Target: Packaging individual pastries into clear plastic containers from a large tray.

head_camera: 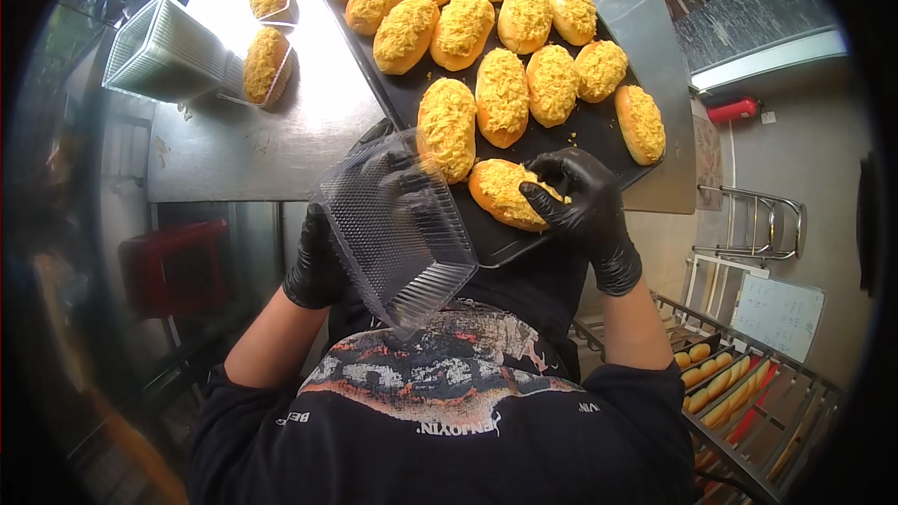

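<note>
Both my hands wear black gloves. My left hand [319, 252] holds a clear ribbed plastic container [400, 245] tilted over the near left edge of the tray; part of the hand shows through the plastic. With thumb and fingers, my right hand [579, 207] grips the right end of a bun [505, 193] with a shredded yellow topping, at the near corner of a black baking tray [610, 137]. Rows of similar buns lie farther up the tray, the closest being a long bun [447, 130] beside the container and one [640, 125] alone by the right edge.
On the steel table [330, 126], left of the tray, stand a stack of clear containers [165, 49] and packed buns [266, 64]. A red stool [175, 266] is at the lower left. A metal rack [736, 449] with plain buns stands at the lower right, near a whiteboard [779, 315].
</note>
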`<state>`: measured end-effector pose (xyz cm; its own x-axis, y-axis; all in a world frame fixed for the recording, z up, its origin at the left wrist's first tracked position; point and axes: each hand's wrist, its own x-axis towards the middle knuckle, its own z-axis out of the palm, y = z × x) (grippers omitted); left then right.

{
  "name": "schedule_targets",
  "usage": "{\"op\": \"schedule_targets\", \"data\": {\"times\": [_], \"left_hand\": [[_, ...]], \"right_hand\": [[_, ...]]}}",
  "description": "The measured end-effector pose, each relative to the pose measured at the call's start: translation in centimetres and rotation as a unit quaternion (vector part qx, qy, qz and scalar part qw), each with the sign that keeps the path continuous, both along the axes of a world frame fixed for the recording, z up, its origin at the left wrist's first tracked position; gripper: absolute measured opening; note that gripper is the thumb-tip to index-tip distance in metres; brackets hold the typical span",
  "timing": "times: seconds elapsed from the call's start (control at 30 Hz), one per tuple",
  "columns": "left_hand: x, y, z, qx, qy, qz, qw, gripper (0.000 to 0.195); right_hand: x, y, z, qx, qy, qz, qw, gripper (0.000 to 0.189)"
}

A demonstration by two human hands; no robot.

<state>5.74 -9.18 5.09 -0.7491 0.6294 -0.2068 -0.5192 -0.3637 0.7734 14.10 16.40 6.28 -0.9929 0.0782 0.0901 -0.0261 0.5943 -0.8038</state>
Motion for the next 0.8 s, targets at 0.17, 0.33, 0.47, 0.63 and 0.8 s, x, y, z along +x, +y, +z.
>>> {"op": "schedule_targets", "data": {"times": [0.17, 0.33, 0.47, 0.63, 0.8], "left_hand": [[-0.4, -0.9, -1.7, 0.027, -0.052, -0.003, 0.998, 0.116], [-0.2, -0.4, -2.9, 0.073, -0.055, -0.014, 0.996, 0.115], [-0.1, 0.2, -3.3, 0.111, -0.087, -0.001, 0.990, 0.107], [0.0, 1.9, -3.2, 0.160, -0.067, 0.000, 0.985, 0.102], [-0.1, 3.4, -2.1, 0.193, -0.093, -0.015, 0.977, 0.097]], "right_hand": [[0.5, -1.5, -1.8, 0.277, -0.020, 0.014, 0.961, 0.086], [0.1, -1.9, -3.2, 0.297, -0.135, 0.016, 0.945, 0.091], [0.2, -0.1, -2.5, 0.107, -0.075, -0.026, 0.991, 0.084], [-2.3, -4.0, 5.6, -0.145, -0.029, -0.042, 0.988, 0.086], [-4.4, -6.9, 6.5, -0.026, 0.034, 0.021, 0.999, 0.089]]}}
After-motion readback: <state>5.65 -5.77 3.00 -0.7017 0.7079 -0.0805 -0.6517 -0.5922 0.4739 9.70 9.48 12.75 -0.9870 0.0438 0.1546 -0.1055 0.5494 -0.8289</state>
